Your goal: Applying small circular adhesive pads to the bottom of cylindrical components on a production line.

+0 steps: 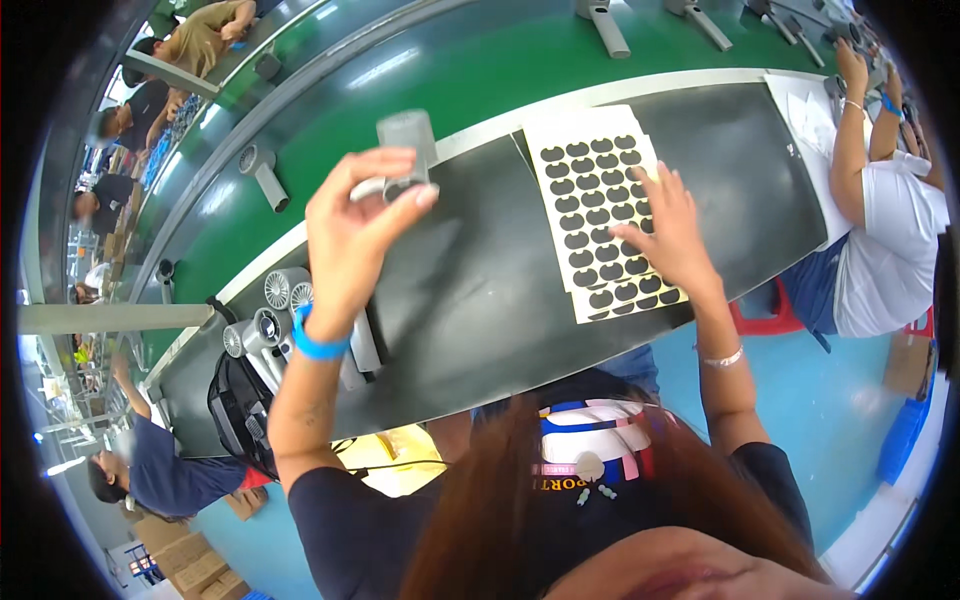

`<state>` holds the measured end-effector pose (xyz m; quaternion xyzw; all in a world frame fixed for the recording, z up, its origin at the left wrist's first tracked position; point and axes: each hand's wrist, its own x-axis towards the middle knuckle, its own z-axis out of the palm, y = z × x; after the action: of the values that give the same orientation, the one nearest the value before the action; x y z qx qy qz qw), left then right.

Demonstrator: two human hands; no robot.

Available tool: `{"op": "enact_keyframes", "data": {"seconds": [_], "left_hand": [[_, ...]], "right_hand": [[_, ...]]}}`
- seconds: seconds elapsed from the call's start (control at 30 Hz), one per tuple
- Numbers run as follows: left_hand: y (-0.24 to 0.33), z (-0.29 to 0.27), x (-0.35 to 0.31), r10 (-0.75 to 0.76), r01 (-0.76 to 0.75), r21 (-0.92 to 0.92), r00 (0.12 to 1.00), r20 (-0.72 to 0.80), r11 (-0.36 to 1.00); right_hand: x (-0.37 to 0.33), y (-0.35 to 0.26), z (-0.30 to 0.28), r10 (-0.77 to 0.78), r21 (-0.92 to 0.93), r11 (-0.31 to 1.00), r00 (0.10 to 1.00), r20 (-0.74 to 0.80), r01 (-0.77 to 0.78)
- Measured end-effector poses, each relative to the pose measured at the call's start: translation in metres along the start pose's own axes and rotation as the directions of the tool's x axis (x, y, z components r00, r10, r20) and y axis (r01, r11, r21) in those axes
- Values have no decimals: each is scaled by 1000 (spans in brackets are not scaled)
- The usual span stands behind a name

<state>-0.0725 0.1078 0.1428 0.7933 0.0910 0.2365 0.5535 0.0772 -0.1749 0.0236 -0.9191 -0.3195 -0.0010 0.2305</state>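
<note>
Raised over the table's far edge, my left hand is closed around a grey handheld fan. The fan is smeared by motion, and my fingers hide part of it. My right hand is open, fingers apart, over the right side of a pale sheet of black stickers. Its fingertips touch or nearly touch the stickers; I cannot tell which. Several rows of dark rounded stickers with small notches cover the sheet. Beside my left forearm, more grey fans with round grilles lie in a group.
The dark tabletop borders a green conveyor belt carrying spaced-out grey fans. A black bag sits at the table's left end. On the right, a co-worker in a white shirt works close by. A red stool stands below.
</note>
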Motion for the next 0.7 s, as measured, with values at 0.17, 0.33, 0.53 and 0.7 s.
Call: {"op": "enact_keyframes", "data": {"seconds": [0.17, 0.33, 0.53, 0.7], "left_hand": [[-80, 6, 103, 224, -220, 406, 974, 38, 887], [-152, 11, 170, 323, -388, 659, 919, 225, 644], [-135, 39, 142, 359, -437, 749, 890, 281, 497], [-95, 97, 75, 347, -613, 397, 751, 562, 683]], "right_hand": [[-21, -33, 5, -109, 90, 991, 988, 113, 99], [-15, -28, 0, -69, 87, 994, 996, 62, 64], [43, -12, -6, -124, 301, 937, 975, -184, 176], [69, -1, 10, -70, 349, 931, 990, -120, 108]]}}
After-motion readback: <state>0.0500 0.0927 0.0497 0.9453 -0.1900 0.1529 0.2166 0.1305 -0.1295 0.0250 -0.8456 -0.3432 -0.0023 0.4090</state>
